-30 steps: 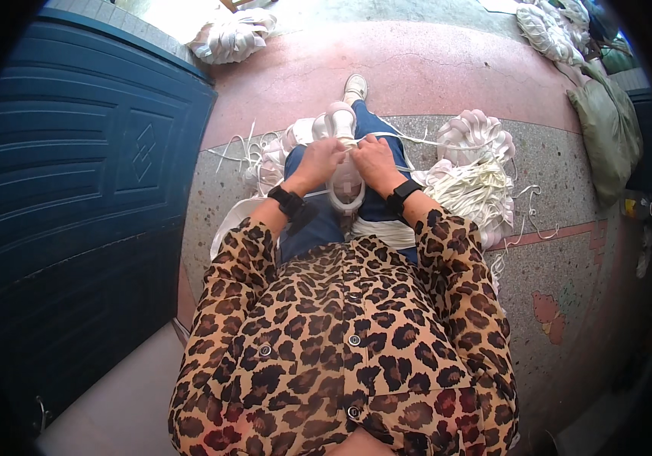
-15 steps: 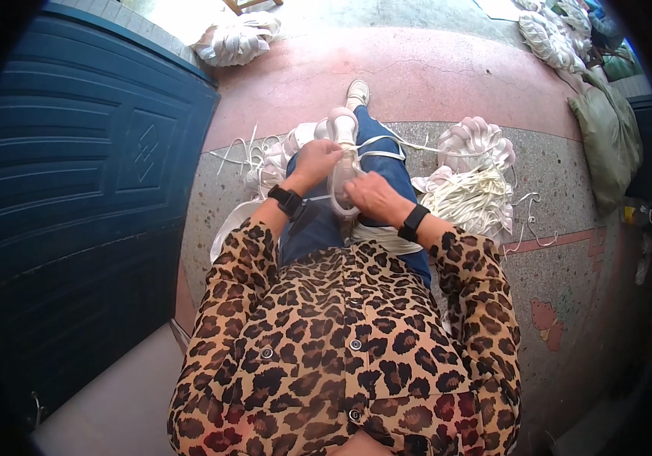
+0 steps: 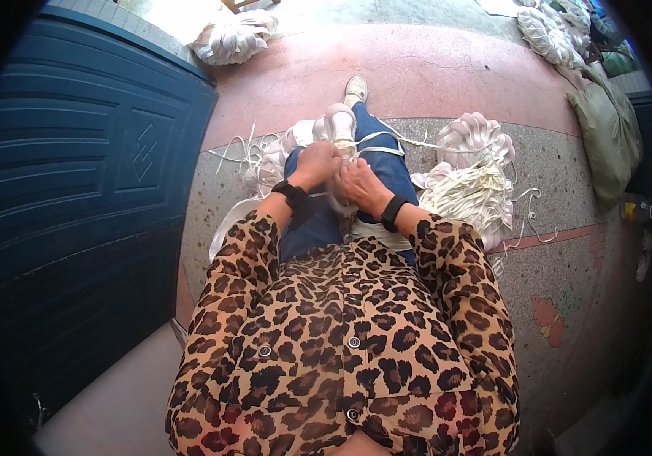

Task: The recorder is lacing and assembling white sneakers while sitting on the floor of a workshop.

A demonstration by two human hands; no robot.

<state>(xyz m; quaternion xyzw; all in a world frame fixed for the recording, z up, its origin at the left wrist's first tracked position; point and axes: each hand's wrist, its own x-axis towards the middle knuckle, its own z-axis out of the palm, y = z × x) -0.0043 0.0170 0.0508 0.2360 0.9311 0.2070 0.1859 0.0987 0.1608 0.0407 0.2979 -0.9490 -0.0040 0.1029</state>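
The left hand [image 3: 320,163] grips one pale shoe [image 3: 340,121] between two legs [image 3: 388,167]; the right hand [image 3: 364,186] touches it close by, its grip too hidden to tell. Rightward lie one lace bundle [image 3: 469,197] and one green sack [image 3: 607,144], contents hidden.

Leopard-print button-up shirt [image 3: 295,311], tan ground, brown/black spots, reddish patches near the shirt's neckline. Round dark-rimmed buttons [image 3: 353,343] down its front, another left of that row. Long sleeves [image 3: 223,292], same print. Black wristbands [image 3: 393,214] past the shirt's cuffs, one per wrist; hands [image 3: 320,165] bare. Below the shirt: blue jeans [image 3: 390,175], off-white shoe [image 3: 356,87].
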